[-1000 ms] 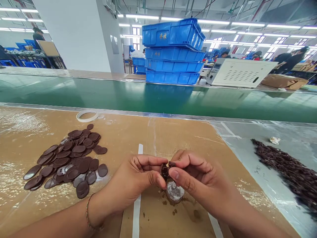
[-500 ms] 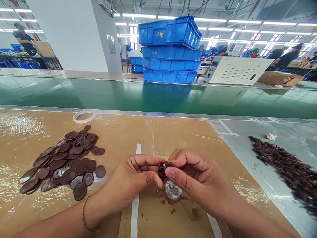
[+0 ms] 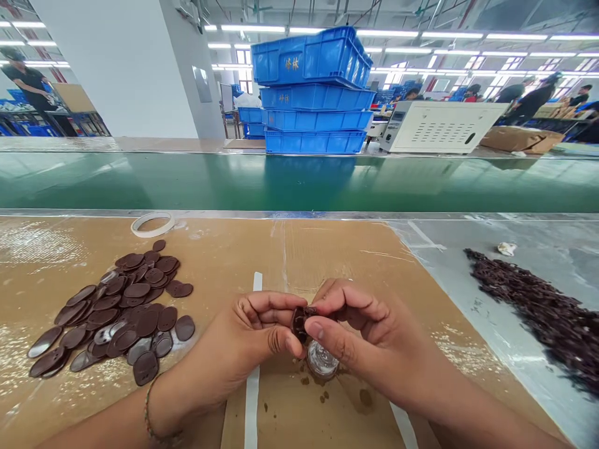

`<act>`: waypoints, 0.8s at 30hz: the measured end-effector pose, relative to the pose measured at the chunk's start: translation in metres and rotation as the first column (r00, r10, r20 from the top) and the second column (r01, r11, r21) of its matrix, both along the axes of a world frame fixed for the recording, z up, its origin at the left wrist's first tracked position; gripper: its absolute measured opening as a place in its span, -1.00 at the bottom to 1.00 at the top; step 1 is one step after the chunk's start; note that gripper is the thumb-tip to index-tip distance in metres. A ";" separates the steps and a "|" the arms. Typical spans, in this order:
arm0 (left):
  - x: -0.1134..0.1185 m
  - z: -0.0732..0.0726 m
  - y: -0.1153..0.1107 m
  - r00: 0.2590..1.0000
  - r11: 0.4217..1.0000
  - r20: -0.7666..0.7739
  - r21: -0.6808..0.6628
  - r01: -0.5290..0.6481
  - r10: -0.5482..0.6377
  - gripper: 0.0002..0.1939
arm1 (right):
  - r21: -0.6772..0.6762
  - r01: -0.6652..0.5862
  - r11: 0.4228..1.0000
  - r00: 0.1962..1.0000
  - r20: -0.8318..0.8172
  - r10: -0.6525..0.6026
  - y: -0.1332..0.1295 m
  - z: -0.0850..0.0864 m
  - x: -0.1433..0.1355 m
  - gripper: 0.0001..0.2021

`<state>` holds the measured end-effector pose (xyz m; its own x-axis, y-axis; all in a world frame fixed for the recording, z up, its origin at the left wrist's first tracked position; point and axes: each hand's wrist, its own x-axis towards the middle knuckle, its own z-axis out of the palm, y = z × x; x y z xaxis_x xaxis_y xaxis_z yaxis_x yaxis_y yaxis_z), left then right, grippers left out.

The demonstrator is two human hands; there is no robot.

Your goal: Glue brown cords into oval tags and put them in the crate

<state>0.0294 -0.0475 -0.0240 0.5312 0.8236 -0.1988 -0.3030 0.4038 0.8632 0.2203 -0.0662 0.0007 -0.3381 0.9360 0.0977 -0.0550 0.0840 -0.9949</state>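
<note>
Between my two hands is a small dark brown piece, partly covered by fingers. My left hand pinches its left side between thumb and fingers. The thumb and forefinger of my right hand close on its upper right, where a small dark bit shows at the fingertips. Just below the hands, a small round clear container stands on the brown board, with dark wet spots around it. A pile of flat oval brown discs lies to the left. On the right is a long heap of small dark pieces.
A roll of tape lies at the board's back left. Beyond runs a green belt, with stacked blue crates and a cream metal box behind it. A white scrap lies right. Several people are in the background.
The whole view has shifted slightly, so things appear a little further left. Both hands keep hold of the brown piece, and the right fingertips sit slightly closer over it.
</note>
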 end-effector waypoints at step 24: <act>-0.008 0.000 0.007 0.991 0.997 -0.134 0.074 0.028 -0.018 -0.40 | 0.089 0.114 0.989 0.986 0.108 -0.124 0.001 0.011 0.006 -0.87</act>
